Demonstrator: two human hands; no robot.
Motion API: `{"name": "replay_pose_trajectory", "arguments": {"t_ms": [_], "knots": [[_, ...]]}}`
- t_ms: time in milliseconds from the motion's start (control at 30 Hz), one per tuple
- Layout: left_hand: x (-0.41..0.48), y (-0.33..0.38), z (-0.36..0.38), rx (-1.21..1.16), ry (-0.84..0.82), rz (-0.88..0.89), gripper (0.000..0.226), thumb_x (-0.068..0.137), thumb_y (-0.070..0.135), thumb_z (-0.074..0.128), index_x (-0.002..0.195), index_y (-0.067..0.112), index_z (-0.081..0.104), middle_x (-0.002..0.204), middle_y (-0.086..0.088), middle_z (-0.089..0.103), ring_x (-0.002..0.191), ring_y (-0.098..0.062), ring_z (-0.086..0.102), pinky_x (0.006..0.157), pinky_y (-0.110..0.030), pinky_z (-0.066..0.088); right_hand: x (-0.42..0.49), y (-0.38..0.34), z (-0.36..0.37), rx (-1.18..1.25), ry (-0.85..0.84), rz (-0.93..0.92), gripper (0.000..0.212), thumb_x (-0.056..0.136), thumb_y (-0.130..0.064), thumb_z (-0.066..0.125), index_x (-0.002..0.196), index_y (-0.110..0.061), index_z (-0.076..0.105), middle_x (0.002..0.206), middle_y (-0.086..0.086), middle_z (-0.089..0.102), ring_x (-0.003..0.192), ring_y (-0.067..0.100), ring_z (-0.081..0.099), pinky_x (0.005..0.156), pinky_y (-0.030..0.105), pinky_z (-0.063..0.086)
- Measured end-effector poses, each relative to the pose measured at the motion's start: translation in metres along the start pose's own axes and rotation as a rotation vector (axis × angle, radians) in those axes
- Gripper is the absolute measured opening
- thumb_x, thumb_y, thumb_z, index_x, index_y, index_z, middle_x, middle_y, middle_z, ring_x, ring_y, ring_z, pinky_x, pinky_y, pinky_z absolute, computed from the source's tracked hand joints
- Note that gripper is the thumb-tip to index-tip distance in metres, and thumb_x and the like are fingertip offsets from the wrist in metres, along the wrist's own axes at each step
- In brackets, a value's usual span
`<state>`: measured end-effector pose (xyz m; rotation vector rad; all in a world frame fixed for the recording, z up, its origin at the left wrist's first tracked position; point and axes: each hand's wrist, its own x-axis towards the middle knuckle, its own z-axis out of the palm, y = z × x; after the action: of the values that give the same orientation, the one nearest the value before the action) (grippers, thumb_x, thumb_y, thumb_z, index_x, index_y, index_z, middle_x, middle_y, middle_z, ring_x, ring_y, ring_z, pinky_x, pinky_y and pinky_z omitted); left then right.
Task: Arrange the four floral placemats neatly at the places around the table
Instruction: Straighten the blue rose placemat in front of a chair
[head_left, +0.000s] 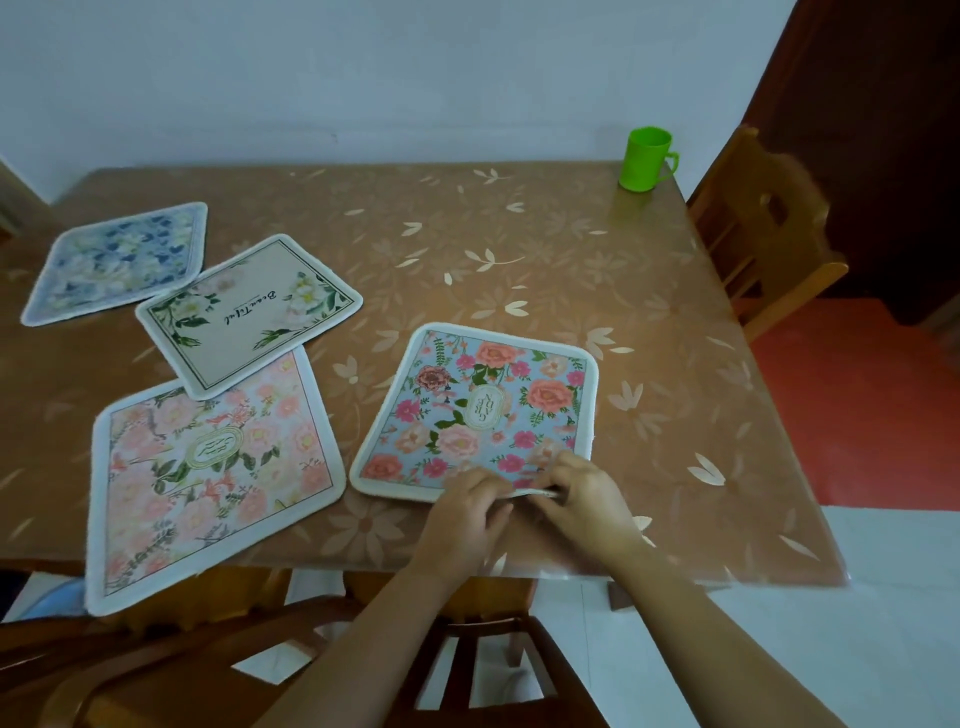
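Observation:
Four floral placemats lie on the brown table (519, 218). A blue mat with pink and coral roses (483, 400) sits near the front middle; my left hand (467, 514) and my right hand (582, 493) both pinch its near edge, which is lifted slightly. A pale pink mat (208, 478) lies at the front left, its near corner hanging over the table edge. A beige mat with script lettering (249, 312) overlaps the pink mat's far corner. A blue-and-white mat (119, 260) lies at the far left, skewed.
A green plastic cup (647, 158) stands at the far right corner of the table. A wooden chair (769, 244) is at the right side, another chair (467, 665) sits below me at the front. A white wall runs behind the table.

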<state>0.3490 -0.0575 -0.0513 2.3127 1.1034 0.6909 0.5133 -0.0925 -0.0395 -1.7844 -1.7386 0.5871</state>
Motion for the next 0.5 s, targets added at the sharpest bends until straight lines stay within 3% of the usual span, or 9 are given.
{"name": "replay_pose_trajectory", "arguments": {"t_ms": [167,400,500], "knots": [[0.003,-0.003,-0.013,-0.040,0.041,-0.037,0.006,0.081,0.000,0.062,0.086,0.004,0.064,0.084,-0.010,0.062,0.080,-0.021,0.057,0.071,-0.022,0.042,0.009,-0.019,0.012,0.140,-0.047,0.019,0.006,0.078,-0.011,0.067,0.082,-0.006,0.067,0.089,0.009,0.062,0.085,0.018,0.058,0.076,0.029,0.050],[-0.013,-0.025,-0.042,-0.038,0.105,-0.107,0.014,0.074,-0.006,0.067,0.084,0.002,0.063,0.085,-0.011,0.065,0.079,-0.019,0.063,0.068,-0.024,0.051,0.019,-0.010,0.010,0.186,-0.068,0.033,0.013,0.076,-0.009,0.071,0.088,-0.014,0.070,0.089,-0.005,0.062,0.087,0.013,0.060,0.078,0.021,0.049],[-0.016,-0.031,-0.054,-0.032,0.159,-0.118,0.016,0.071,-0.008,0.070,0.082,0.002,0.064,0.084,-0.011,0.066,0.080,-0.011,0.061,0.072,-0.013,0.047,0.027,-0.005,0.010,0.151,-0.118,0.030,0.013,0.078,-0.013,0.069,0.091,-0.012,0.069,0.095,0.002,0.067,0.089,0.016,0.060,0.081,0.030,0.052]]}}
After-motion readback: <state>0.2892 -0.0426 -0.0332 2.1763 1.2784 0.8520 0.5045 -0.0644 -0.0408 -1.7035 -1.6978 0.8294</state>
